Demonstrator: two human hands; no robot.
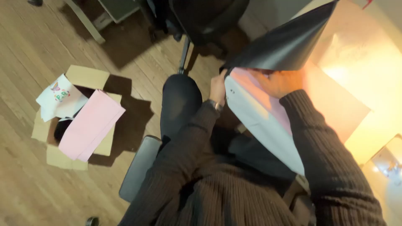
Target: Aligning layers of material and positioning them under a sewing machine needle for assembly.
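Observation:
My left hand [217,88] pinches the left edge of a stack of paper sheets, where a black sheet [284,42] lifts up and away from a pale grey-white sheet [255,121] with a pink sheet [261,96] lying on it. My right hand [279,81] rests on the pink sheet under the raised black one, fingers closed on the sheets. Both arms wear dark brown ribbed sleeves. I sit on a chair, one knee in black trousers [180,100] showing below the left hand.
An open cardboard box [90,77] sits on the wooden floor at left, holding pink paper [90,125] and a white printed sheet [58,98]. A black office chair [201,21] stands ahead. A brightly lit light-wood tabletop [360,75] lies at right.

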